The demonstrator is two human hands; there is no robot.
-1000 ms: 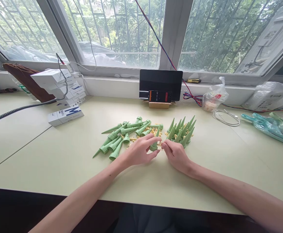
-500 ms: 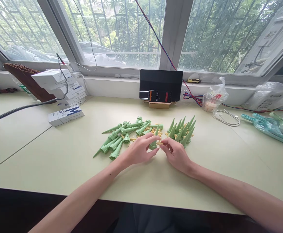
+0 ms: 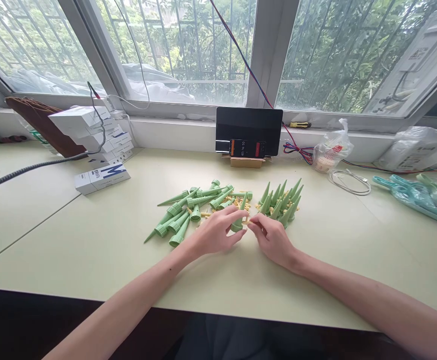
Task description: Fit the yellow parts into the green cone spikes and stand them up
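Observation:
My left hand [image 3: 214,231] is curled around a green watering spike [image 3: 243,204] that stands tip up, its wide cap end near the table. From the right, my right hand [image 3: 273,241] pinches a small yellow plastic piece [image 3: 246,222] against the side of that spike. How far the piece sits in the spike is hidden by my fingers. Left of my hands lies a loose heap of green spikes [image 3: 178,234], with small yellow pieces [image 3: 237,201] scattered among them. Behind my right hand, several green spikes [image 3: 289,212] stand upright in a cluster, yellow bits showing at their bases.
At the back, a phone [image 3: 245,148] showing a timer leans on a black tablet [image 3: 249,122]. White boxes [image 3: 101,178] stand at the left. A knotted plastic bag [image 3: 331,152], a coiled white cable [image 3: 348,182] and teal plastic-wrapped items [image 3: 417,197] lie to the right.
Almost nothing differs. Both hands stay in place, with only a very slight shift of the fingers and of the yellow piece at the spike.

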